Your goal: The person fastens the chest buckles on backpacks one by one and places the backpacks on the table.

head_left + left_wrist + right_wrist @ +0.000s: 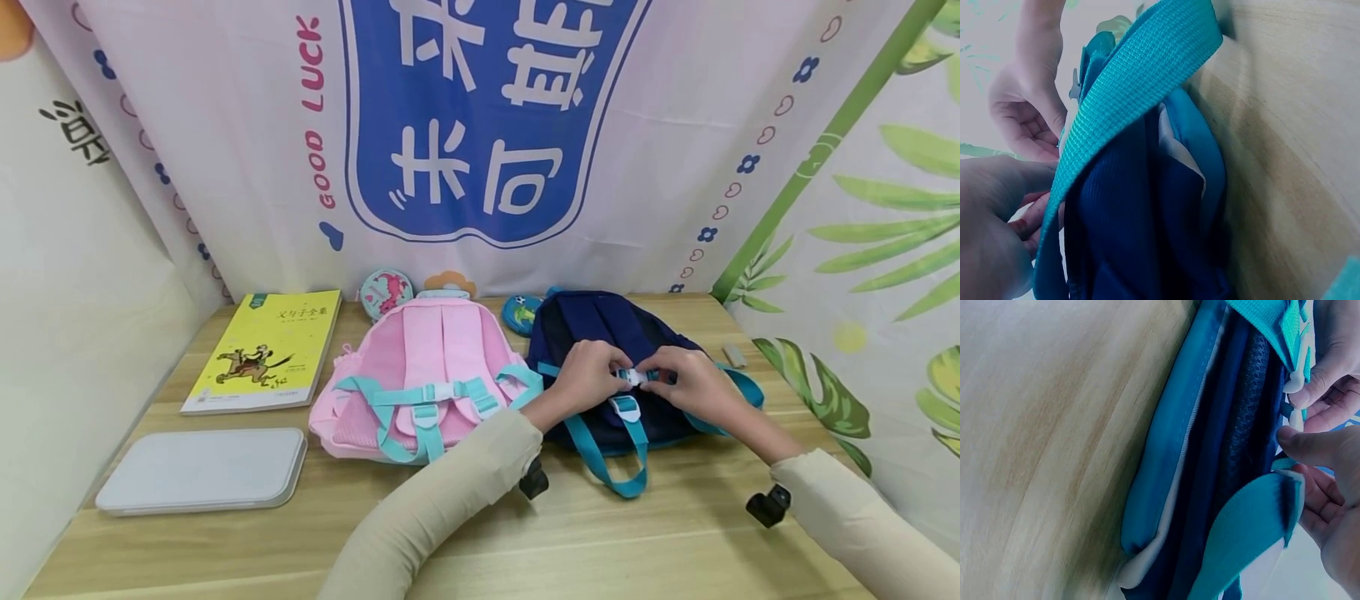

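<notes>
A navy backpack [577,329] with teal straps lies on the table, its shoulder straps facing up. Across them runs a chest strap with a white buckle [634,377]. My left hand [588,377] pinches the buckle's left side between thumb and fingers, while my right hand [693,385] pinches its right side. The fingertips almost meet; whether the buckle halves are fully joined I cannot tell. Seen from the right wrist, white buckle pieces [1296,419] show between both thumbs. A teal strap [1129,100] partly hides the fingers in the left wrist view.
Left of the navy bag lies a pink backpack [423,350] with mint straps. Farther left are a yellow book [262,350] and a white case [202,469]. Round pouches [386,292] sit behind the bags. A small eraser-like block [734,356] lies at right, near the printed curtain.
</notes>
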`<state>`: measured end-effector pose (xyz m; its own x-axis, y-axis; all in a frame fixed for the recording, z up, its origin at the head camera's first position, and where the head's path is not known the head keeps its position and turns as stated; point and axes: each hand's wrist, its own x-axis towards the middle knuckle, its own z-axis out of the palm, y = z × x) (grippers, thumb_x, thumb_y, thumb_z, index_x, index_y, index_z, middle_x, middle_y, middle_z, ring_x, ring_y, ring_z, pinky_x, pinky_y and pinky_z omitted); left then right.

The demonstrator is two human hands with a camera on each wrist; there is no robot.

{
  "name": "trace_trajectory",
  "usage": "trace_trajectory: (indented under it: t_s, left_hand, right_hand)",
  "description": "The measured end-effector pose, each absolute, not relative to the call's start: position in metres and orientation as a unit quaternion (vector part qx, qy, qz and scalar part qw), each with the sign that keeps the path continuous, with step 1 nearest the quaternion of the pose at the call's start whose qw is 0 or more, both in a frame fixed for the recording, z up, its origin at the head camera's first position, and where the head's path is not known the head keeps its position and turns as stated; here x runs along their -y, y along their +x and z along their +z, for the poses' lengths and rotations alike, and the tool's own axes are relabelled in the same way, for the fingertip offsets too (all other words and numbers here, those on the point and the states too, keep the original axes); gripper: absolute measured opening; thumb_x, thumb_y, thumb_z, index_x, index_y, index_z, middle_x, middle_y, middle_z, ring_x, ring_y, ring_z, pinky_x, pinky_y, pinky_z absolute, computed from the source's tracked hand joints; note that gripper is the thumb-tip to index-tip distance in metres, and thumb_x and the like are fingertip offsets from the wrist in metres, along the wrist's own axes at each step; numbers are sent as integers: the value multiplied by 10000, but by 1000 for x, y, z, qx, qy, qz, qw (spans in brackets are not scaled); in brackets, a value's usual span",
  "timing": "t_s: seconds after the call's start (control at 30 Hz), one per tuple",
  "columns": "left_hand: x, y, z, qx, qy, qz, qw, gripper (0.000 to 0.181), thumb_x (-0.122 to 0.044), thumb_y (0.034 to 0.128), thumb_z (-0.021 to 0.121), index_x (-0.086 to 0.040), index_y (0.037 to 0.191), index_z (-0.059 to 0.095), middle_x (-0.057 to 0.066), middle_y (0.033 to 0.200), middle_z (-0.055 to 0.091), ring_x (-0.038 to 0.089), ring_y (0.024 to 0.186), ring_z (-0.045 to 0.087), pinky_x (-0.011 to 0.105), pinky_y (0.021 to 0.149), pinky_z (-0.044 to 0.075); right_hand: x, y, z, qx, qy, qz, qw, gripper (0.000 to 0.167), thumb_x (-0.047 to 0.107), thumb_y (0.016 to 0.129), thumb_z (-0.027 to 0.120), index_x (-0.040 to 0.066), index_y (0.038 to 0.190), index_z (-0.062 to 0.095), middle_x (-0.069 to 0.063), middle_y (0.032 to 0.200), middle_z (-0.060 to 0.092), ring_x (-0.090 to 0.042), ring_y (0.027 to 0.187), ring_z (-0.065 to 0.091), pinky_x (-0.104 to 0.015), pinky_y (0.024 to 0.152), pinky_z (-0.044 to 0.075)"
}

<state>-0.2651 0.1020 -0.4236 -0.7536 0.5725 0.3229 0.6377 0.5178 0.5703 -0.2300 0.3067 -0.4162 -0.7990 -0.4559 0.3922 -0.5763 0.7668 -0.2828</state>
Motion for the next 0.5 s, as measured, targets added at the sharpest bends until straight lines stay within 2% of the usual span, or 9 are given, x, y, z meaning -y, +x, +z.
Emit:
trace_trajectory:
  t_s: [0.07, 0.23, 0.33, 0.5]
  left_hand:
    - [-102, -266, -424, 872, -356, -329, 68, 210, -225, 877, 820, -152, 1074, 810, -45, 938, 789, 19, 795, 667, 91, 695, 453]
    - [-102, -265, -424, 884, -357, -283, 104, 227, -307, 884, 811, -233, 1099, 802, -97, 938, 758, 10, 816, 638, 193, 855, 432]
    - [-102, -263, -423, 889, -350, -277, 104, 232, -320, 890, 804, -251, 1111, 792, -99, 964, 732, 26, 864, 622, 248, 908, 416]
    - [-102, -261, -422, 892, -341, -278, 103, 222, -318, 900, 794, -254, 1112, 783, -98, 978, 717, 61, 901, 583, 261, 916, 410]
  right_hand:
    - [-306, -230, -417, 924, 286, 194, 166, 258, -42, 763, 844, 62, 990, 779, -9, 840, 709, -39, 679, 546, -229, 585, 471]
    - [-306, -233, -418, 916, 301, 184, 193, 299, -67, 726, 860, 56, 985, 775, -24, 858, 718, -62, 679, 563, -263, 586, 501]
    - [-306, -234, -418, 913, 305, 183, 201, 313, -80, 711, 863, 52, 979, 768, -36, 872, 726, -75, 680, 575, -272, 591, 513]
    - [-306, -235, -417, 910, 307, 187, 207, 319, -80, 701, 868, 48, 972, 760, -46, 878, 729, -81, 682, 577, -275, 597, 517]
